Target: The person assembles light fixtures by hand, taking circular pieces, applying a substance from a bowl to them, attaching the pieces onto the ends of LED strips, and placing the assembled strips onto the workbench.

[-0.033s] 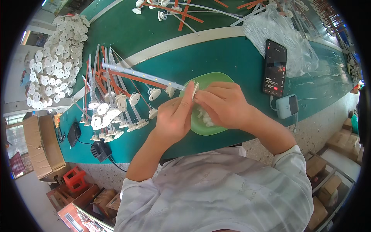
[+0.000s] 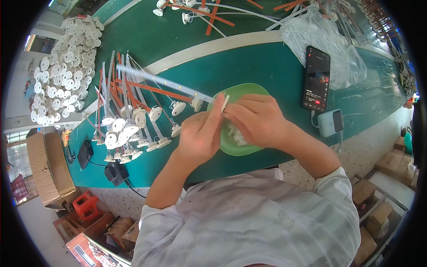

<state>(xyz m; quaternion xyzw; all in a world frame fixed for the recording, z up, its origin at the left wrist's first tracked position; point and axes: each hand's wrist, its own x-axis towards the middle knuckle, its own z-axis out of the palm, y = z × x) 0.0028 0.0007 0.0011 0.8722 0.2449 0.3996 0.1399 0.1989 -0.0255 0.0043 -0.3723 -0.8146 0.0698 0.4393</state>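
Over a green plate (image 2: 242, 150), my left hand (image 2: 199, 133) is closed on a small round white disc (image 2: 226, 104), its thumb pressed along one face. From the disc a pale LED strip (image 2: 173, 84) runs up and to the left, its far end blurred. My right hand (image 2: 258, 118) is closed, with fingertips pinched at the disc's other side; what they hold is hidden. Small white pieces (image 2: 236, 135) lie on the plate below my hands. Left of my left hand is a heap of LED and orange strips with round white end pieces (image 2: 129, 129).
A large pile of white discs (image 2: 66, 75) stands at far left. Black adapters (image 2: 116, 173) lie at the table's near left edge. On the right are a phone (image 2: 316, 78), a pale blue power bank (image 2: 331, 122) and clear plastic bags (image 2: 320, 42). More strips (image 2: 213, 18) lie behind.
The far end of the LED strip has swung slightly upward and is now blurred. Both hands stay in nearly the same place.
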